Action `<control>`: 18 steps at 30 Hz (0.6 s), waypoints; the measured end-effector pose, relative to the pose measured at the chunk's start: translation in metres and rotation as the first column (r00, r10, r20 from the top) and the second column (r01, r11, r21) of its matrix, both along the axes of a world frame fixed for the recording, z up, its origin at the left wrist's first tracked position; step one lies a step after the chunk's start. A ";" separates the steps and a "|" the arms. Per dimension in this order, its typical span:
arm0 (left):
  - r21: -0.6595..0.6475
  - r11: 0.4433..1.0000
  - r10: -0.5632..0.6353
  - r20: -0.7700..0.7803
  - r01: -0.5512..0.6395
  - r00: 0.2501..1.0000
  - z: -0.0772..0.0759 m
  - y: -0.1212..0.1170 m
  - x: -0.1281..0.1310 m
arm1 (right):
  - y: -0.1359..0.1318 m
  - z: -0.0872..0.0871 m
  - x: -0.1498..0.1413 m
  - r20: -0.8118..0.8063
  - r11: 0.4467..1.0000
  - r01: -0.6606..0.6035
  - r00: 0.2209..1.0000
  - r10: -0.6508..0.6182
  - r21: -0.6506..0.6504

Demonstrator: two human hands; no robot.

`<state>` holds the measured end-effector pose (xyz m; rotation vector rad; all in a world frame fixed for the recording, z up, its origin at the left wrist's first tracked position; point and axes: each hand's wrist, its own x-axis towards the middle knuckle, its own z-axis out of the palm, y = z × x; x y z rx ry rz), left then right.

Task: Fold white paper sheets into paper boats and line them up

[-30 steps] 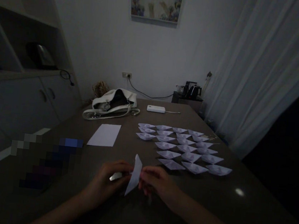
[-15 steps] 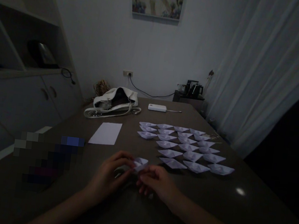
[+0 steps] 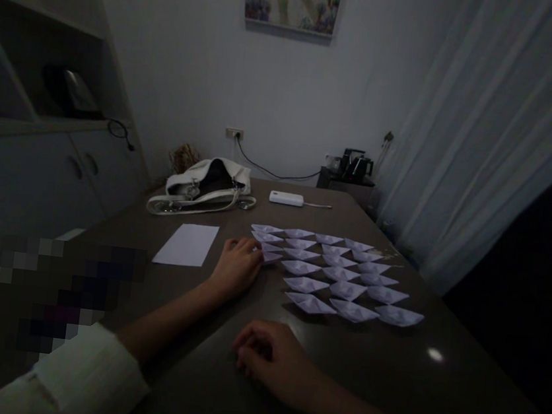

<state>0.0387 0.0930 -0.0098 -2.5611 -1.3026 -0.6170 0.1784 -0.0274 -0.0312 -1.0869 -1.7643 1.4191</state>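
My left hand [image 3: 239, 266] reaches forward to the left edge of the rows of folded paper boats. Its fingers are closed on a white paper boat [image 3: 271, 258] at the near end of the leftmost column; part of that boat is hidden behind the fingers. Nearer to me, my right hand [image 3: 273, 359] rests low over the table with its fingers curled in and nothing visible in them. Several more boats, such as the front-row paper boat [image 3: 311, 303], stand in rows ahead and to the right of it.
White paper sheets [image 3: 186, 245] lie left of my left hand. Farther back are a white handbag [image 3: 206, 186] and a white power bank [image 3: 285, 199] with a short cable. A blurred patch [image 3: 76, 297] covers something at the left. The brown table [image 3: 361, 376] carries everything.
My left hand has moved forward, taking the paper boat from between both hands to the left column. My right hand has let go of it and drawn slightly nearer to me.
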 end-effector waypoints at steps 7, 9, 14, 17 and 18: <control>-0.032 0.999 0.004 -0.009 -0.004 1.000 0.000 0.001 -0.002 | 0.000 0.001 0.001 0.005 0.999 -0.013 1.000 0.013 0.029; -0.053 0.999 0.010 -0.004 -0.011 1.000 0.002 -0.002 -0.003 | 0.001 0.003 0.002 0.013 1.000 -0.015 1.000 0.014 0.023; -0.131 0.989 0.071 0.008 -0.069 0.997 0.018 -0.003 -0.016 | -0.001 0.006 0.004 0.039 1.000 -0.030 0.999 0.030 -0.009; -0.249 0.958 0.132 -0.042 -0.139 0.990 0.037 0.013 -0.048 | -0.001 0.007 0.005 0.057 0.999 -0.042 0.997 0.043 -0.024; -0.309 0.937 0.144 -0.078 -0.161 0.987 0.044 0.020 -0.063 | -0.001 0.006 0.005 0.058 0.999 -0.048 0.997 0.049 -0.022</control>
